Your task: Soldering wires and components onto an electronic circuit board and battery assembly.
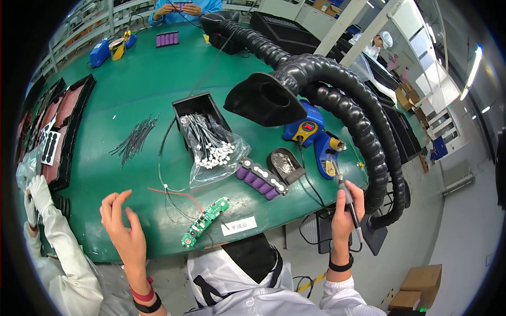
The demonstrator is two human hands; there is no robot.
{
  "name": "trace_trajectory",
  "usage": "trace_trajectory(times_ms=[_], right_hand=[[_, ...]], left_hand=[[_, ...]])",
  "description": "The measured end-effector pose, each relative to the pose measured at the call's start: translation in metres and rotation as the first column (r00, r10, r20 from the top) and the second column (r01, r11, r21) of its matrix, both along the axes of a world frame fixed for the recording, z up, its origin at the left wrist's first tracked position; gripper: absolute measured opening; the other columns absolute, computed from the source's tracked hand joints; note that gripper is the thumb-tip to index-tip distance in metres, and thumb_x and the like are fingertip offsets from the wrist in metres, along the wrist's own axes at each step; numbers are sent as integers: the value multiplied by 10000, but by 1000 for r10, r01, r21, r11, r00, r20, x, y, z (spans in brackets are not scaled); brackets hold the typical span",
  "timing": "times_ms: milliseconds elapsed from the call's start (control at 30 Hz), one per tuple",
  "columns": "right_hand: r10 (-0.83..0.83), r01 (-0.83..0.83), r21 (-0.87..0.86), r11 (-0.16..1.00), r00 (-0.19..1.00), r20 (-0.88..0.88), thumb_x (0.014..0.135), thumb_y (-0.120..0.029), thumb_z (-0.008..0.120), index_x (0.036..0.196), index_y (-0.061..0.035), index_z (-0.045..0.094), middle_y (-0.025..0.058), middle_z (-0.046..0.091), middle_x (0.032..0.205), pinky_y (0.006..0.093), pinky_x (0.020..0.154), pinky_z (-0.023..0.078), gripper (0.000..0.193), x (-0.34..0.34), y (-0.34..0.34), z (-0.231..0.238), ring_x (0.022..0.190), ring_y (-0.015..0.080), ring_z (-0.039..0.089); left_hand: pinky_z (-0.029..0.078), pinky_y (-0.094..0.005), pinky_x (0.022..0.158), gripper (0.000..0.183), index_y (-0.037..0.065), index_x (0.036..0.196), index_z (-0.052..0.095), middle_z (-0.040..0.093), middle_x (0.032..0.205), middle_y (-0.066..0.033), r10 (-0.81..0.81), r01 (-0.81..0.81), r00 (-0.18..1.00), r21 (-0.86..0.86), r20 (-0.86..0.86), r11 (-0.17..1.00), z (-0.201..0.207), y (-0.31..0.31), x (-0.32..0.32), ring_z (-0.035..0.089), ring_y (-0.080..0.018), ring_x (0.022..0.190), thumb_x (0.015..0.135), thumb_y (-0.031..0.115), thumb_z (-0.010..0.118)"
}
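Note:
My right hand (341, 224) grips a soldering iron (350, 199), its tip close to the blue iron stand (323, 152). I cannot tell whether the tip touches the stand. Over the table's front left part, my left hand (125, 231) is open and holds nothing, fingers apart and bent. To its right lies a narrow green circuit board (202, 225) with red and black wires attached, beside a white paper label (239, 226). Behind the board rests a purple battery pack (259, 180) with a black end frame. A dark scoop-shaped tray (287, 164) sits next to the pack.
A black bin (199, 100) with bagged white-connector cables stands mid-table. Black wires (134, 139) lie to its left. A fume-extraction hood (263, 100) hangs before a blue soldering station (305, 124). At left, a gloved co-worker's hand (39, 192) is beside black trays (74, 126); another person works opposite.

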State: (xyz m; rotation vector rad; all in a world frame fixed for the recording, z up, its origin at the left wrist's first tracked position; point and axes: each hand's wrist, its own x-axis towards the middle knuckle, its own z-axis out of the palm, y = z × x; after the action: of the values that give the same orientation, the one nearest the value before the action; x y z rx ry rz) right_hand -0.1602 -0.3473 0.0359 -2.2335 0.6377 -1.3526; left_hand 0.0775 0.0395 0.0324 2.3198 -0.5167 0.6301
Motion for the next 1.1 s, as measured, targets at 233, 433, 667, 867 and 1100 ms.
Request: trace_trajectory(times_ms=[233,433,667,867,1100], right_hand=[[-73,73,30,997,997,-27,1019,-82,625,1215,13,658,90,675,1131,308,966,468,220,0,-16,-9,1051,173,615],[-77,75,64,995,996,32,1000,-53,639,1212,30,653,99,681,1119,320,937,485,228,2,-12,-11,1016,183,626],[1,-3,62,998,1000,29,1001,-69,651,1213,22,654,97,682,1146,314,963,481,231,8,-3,-11,1057,175,625],[75,-75,6,997,997,18,955,-34,679,1167,14,663,111,681,989,319,825,512,217,10,-4,-7,876,191,646],[220,-220,8,975,974,-55,918,-52,718,1126,10,683,148,703,1002,353,792,529,220,16,7,-10,861,264,673]], left_hand=[[451,-407,995,381,9,1173,667,614,1219,-149,-327,329,941,11,-87,944,18,-11,0,566,-337,1158,840,-134,549],[463,-424,1011,405,44,1214,672,621,1336,-102,-534,548,826,37,-179,835,24,-35,28,554,-336,1172,863,-130,566],[469,-411,966,247,50,1098,728,691,1159,-83,-543,600,786,153,-296,785,18,-37,42,569,-319,1060,878,-34,651],[499,-407,870,125,9,986,729,650,990,-102,-518,576,796,128,-314,808,12,-42,47,607,-306,974,870,-1,681],[514,-418,842,95,-28,947,714,641,974,-143,-302,302,953,148,-19,942,20,-28,71,640,-338,942,856,-3,704]])
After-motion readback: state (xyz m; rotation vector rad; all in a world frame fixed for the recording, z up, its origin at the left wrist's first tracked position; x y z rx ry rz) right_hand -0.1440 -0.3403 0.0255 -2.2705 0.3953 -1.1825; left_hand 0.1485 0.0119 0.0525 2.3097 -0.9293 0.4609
